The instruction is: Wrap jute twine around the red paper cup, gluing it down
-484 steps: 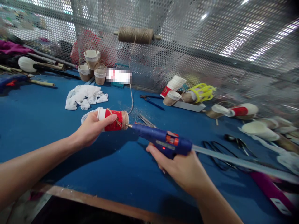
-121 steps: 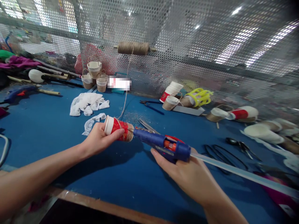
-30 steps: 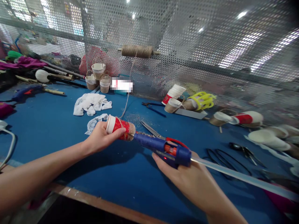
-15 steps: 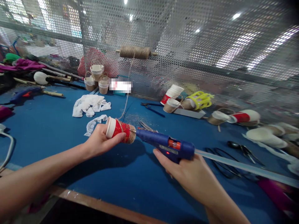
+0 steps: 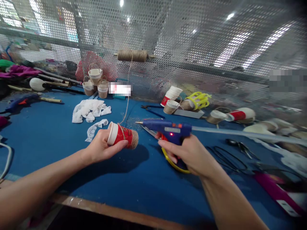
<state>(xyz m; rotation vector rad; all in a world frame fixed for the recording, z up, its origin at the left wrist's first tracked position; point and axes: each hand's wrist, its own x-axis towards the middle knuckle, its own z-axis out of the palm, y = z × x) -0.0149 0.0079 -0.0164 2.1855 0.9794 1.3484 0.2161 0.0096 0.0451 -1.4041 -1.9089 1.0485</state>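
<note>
My left hand (image 5: 104,145) is closed around a red and white paper cup (image 5: 122,135), tilted on its side with its rim to the left. Brown twine is wound about the cup's base end, and a strand of twine (image 5: 127,102) runs from it up to a spool (image 5: 132,55). In my right hand (image 5: 184,148) is a blue glue gun (image 5: 168,127) with a lit red light. Its nozzle points left, apart from the cup and above its base end. A long clear glue stick (image 5: 223,131) sticks out of the gun's back. Scissors (image 5: 148,130) lie partly hidden beneath the gun.
White lace (image 5: 88,110) lies beyond my left hand. Small twine-wrapped cups (image 5: 95,76) are stacked at the back left. Pliers (image 5: 153,111), stacked paper cups (image 5: 171,95) and a yellow plastic piece (image 5: 199,100) stand farther back. A power strip (image 5: 278,191) and black cable lie at right.
The glue gun's nozzle has come away from the cup's twine-wound end, moving up, and the gun is now more level. My left hand keeps hold of the cup. The view has shifted slightly.
</note>
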